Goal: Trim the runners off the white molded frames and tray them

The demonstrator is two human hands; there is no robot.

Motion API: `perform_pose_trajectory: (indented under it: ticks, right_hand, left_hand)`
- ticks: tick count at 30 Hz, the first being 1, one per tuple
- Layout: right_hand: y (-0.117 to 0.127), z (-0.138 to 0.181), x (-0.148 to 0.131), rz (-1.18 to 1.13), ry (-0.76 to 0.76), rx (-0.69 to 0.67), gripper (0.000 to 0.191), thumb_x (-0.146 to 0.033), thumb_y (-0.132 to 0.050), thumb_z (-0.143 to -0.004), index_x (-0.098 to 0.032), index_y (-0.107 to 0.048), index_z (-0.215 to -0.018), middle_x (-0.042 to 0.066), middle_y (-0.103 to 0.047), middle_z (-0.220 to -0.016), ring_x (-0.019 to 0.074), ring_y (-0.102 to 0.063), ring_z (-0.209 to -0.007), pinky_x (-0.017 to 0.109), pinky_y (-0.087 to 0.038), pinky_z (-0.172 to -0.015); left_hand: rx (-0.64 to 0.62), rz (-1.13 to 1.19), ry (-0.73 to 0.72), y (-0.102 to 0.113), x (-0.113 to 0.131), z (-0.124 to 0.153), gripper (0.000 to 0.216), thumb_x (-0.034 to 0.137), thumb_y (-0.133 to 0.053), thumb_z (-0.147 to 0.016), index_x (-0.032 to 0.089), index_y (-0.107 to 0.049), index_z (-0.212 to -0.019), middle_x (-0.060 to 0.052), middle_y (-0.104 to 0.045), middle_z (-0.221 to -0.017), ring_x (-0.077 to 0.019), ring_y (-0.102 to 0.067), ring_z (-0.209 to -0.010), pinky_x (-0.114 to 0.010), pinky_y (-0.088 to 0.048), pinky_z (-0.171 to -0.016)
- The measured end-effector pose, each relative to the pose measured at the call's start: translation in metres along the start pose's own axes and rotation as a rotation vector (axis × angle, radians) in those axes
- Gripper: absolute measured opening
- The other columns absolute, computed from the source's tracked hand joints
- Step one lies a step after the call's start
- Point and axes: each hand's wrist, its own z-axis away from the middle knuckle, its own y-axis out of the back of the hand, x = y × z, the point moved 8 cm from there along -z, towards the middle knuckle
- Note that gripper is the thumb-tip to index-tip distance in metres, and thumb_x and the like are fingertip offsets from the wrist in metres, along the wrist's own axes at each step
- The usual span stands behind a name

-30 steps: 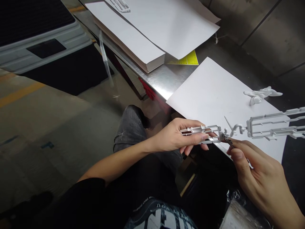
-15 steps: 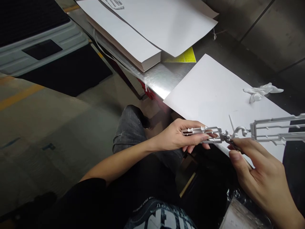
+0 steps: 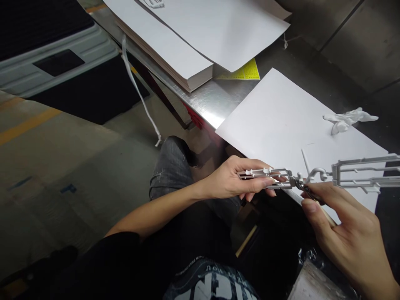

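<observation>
Here, at 6 o'clock and nearest the viewer, is the wearer's dark printed shirt (image 3: 218,283), with a clear bag (image 3: 312,279) between 4 and 5 o'clock.

A little off centre toward 4 o'clock, the left hand (image 3: 231,179) pinches a white plastic frame (image 3: 267,171) between thumb and fingers. The right hand (image 3: 346,225), at 4 o'clock, grips a slim tool (image 3: 308,192) with thumb and forefinger; its dark metal tip meets the frame's right end. There a curved white piece (image 3: 316,170) seems to link that frame to a longer white frame (image 3: 368,183) at 3 o'clock, which runs out of view.

Work at this junction looks unfinished: the tip is in place, yet the pieces appear joined. Whether anything is cut through is too small to tell. The longer frame seems left for later, its bars standing away from the tool.

Farther off, at 2 o'clock, a white sheet (image 3: 275,112) lies on a metal table (image 3: 215,102), a crumpled white item (image 3: 350,118) near 3 o'clock at its edge. Beyond, toward 12, rises a stack of white sheets (image 3: 175,50), beside a yellow printed sheet (image 3: 246,71) at 1 o'clock. Farthest, at 11, another small white frame (image 3: 154,3) rests on the paper, partly out of view.
</observation>
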Motion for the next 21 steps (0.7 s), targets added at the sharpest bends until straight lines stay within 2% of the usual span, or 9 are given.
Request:
perform_pose_trajectory:
  ticks: [4, 7, 13, 18, 21]
  right_hand:
    - [0.001, 0.001, 0.0, 0.005, -0.018, -0.011, 0.028, -0.046, -0.059, -0.115, -0.027, -0.07, -0.133, 0.0, -0.071, -0.112, 0.014, -0.072, -0.095, 0.027, -0.053, -0.083]
    - [0.003, 0.003, -0.001, -0.004, -0.014, -0.003, 0.027, -0.047, -0.059, -0.115, -0.025, -0.071, -0.128, 0.0, -0.072, -0.11, 0.0136, -0.071, -0.094, 0.027, -0.052, -0.085]
    - [0.0, 0.0, 0.003, 0.049, 0.032, -0.012, 0.021, -0.039, -0.062, -0.115, -0.024, -0.072, -0.125, 0.002, -0.074, -0.116, 0.0143, -0.073, -0.099, 0.025, -0.053, -0.084]
    - [-0.004, -0.011, 0.019, 0.022, -0.016, 0.025, 0.029, -0.046, -0.06, -0.115, -0.022, -0.077, -0.111, 0.0, -0.079, -0.101, 0.0137, -0.073, -0.08, 0.027, -0.051, -0.066]
    - [-0.004, -0.013, 0.025, 0.017, -0.049, 0.048, 0.032, -0.049, -0.062, -0.113, -0.023, -0.079, -0.106, 0.0, -0.08, -0.096, 0.0142, -0.072, -0.073, 0.028, -0.051, -0.063]
  left_hand:
    - [-0.003, -0.016, 0.011, 0.001, -0.001, 0.001, 0.034, 0.041, -0.078, -0.101, 0.015, -0.083, -0.122, -0.011, -0.085, -0.096, -0.0043, -0.061, -0.054, -0.013, -0.051, -0.048]
    - [-0.011, -0.037, 0.015, 0.001, 0.0, 0.002, 0.037, 0.043, -0.078, -0.101, 0.015, -0.083, -0.124, -0.012, -0.086, -0.097, -0.0047, -0.061, -0.053, -0.014, -0.05, -0.047]
    - [0.005, -0.036, 0.066, -0.001, -0.003, -0.005, 0.039, 0.043, -0.078, -0.101, 0.013, -0.082, -0.125, -0.01, -0.085, -0.096, -0.0041, -0.06, -0.052, -0.014, -0.048, -0.046]
    - [0.006, -0.006, 0.063, -0.001, -0.01, -0.021, 0.041, 0.044, -0.076, -0.102, 0.011, -0.079, -0.126, -0.009, -0.084, -0.093, -0.0043, -0.06, -0.049, -0.015, -0.046, -0.043]
    - [-0.002, 0.011, 0.063, -0.001, -0.015, -0.027, 0.044, 0.048, -0.076, -0.101, 0.012, -0.078, -0.128, -0.01, -0.084, -0.093, -0.0041, -0.06, -0.049, -0.015, -0.045, -0.043]
